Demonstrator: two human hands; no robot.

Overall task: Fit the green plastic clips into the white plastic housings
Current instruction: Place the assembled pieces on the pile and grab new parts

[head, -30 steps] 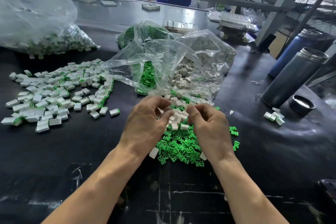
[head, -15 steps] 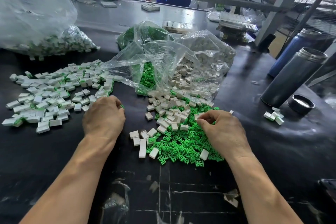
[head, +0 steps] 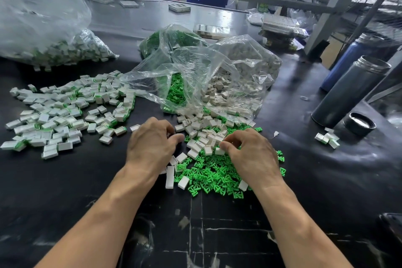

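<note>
Daylight is coming in from the far side, glaring white off the glossy black worktable (head: 219,16) and glinting on the crumpled clear plastic bags (head: 195,67). Shelving at the upper right is bowing with wide-angle distortion, and the far background is looking soft. The foreground is staying sharp under dim, even light.

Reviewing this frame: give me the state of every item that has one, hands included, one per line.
left hand: fingers curled over the table, what it holds is hidden
right hand: fingertips pinching into the white housings
green clips: loose heap, unfitted
assembled pieces: spread out at left, clips fitted
clear bag: open, spilling parts
grey flask: uncapped
cap: off, lying beside the flask
</note>
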